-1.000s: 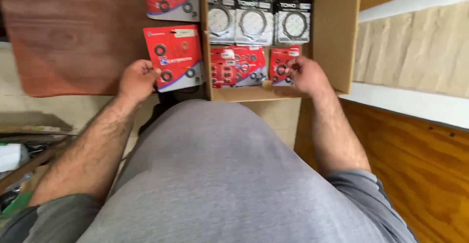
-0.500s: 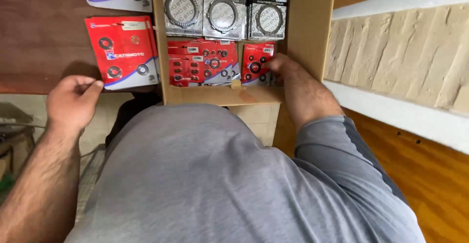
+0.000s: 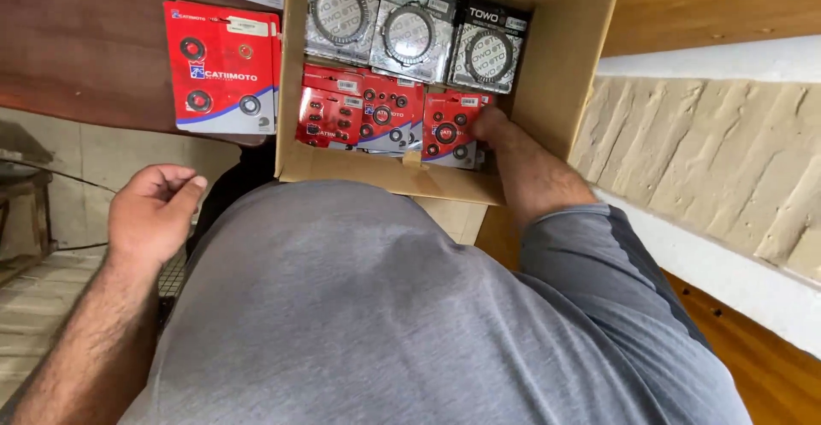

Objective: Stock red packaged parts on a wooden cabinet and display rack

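Right hand (image 3: 494, 126) in cardboard box (image 3: 560, 91), grip on red pack (image 3: 445, 126) unclear; left hand (image 3: 154, 211) loosely curled, empty

Head-worn camera, looking steeply down over the torso, close above cardboard box (image 3: 590, 66)

The left hand (image 3: 154, 213) is hovering in the air at the person's left side, palm turned partly up, fingers loosely curled and the thumb lying across toward the fingertips, holding nothing. Its bare forearm is running down and out toward the lower left corner of the view. The right arm is reaching forward past the belly, sleeve ending at the elbow, forearm stretched ahead, and the right hand (image 3: 492, 124) is lying low with its fingers pointing forward and pressing down
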